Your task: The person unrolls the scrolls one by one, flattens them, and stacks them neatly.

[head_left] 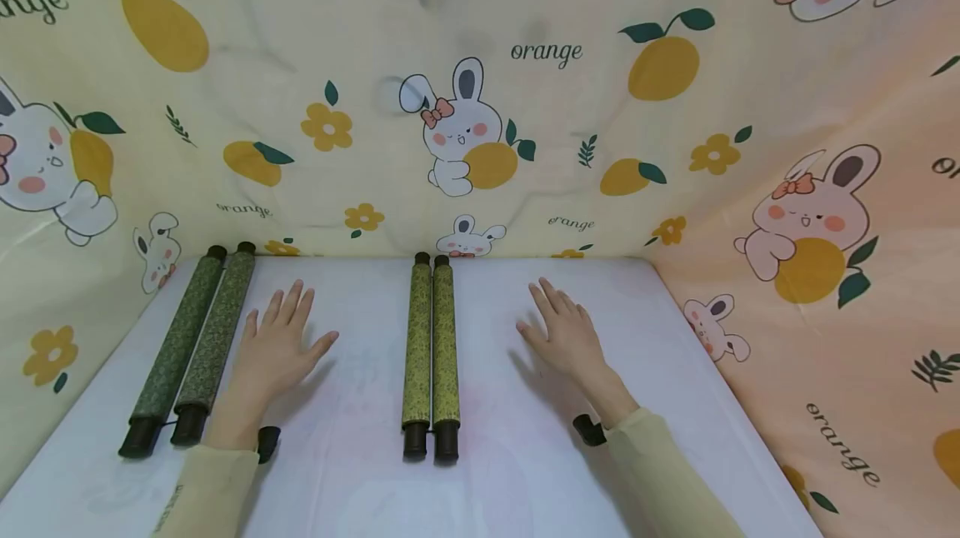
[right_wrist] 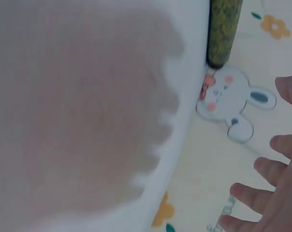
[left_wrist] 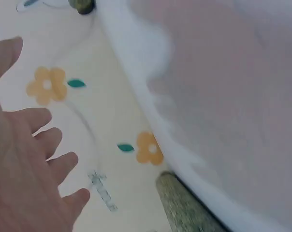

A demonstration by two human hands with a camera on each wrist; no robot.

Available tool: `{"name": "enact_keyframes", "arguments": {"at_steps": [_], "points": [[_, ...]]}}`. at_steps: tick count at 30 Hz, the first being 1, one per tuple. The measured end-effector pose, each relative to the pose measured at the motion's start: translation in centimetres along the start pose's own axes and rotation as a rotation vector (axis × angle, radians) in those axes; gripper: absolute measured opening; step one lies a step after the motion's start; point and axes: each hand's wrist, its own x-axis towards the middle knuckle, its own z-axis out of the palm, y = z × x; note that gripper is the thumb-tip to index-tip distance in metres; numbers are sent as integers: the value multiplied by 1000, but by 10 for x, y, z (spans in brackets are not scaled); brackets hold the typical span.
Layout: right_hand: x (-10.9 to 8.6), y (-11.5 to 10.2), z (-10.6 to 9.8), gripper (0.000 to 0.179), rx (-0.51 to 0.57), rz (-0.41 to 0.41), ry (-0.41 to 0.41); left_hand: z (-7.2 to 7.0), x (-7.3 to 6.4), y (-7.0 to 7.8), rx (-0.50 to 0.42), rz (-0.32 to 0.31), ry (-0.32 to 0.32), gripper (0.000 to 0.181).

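Observation:
My left hand (head_left: 275,346), fingers spread and holding nothing, is over the white table just right of a pair of dark green speckled rods (head_left: 215,326) with black ends. In the left wrist view, part of a speckled rod (left_wrist: 187,205) shows at lower right. A pair of yellow-green patterned rods (head_left: 417,342) lies side by side at the middle, black-ended, with a small link between the near ends. To their right, my right hand (head_left: 570,338) has its fingers extended and grips nothing. The right wrist view shows a yellow-green rod's end (right_wrist: 225,31). The rods' exact kind is unclear.
The white tabletop (head_left: 517,471) ends at a cloth backdrop (head_left: 390,22) printed with rabbits and oranges, which also rises along both sides. Both pairs of rods point toward the back edge. A black wrist device (head_left: 589,430) sits at my right cuff.

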Motion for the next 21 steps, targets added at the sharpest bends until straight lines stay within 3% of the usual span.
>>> {"name": "enact_keyframes", "arguments": {"at_steps": [6, 12, 17, 21], "points": [[5, -21, 9, 73, 119, -47, -9, 13, 10, 26, 27, 86, 36, 81], [9, -47, 19, 75, 217, -94, -105, 31, 16, 53, 53, 183, 43, 75], [11, -67, 26, 77, 242, -157, -162, 42, 21, 74, -42, 261, 49, 73], [14, -80, 31, 80, 244, -196, -200, 45, 24, 89, -140, 293, -1, 75]]}}
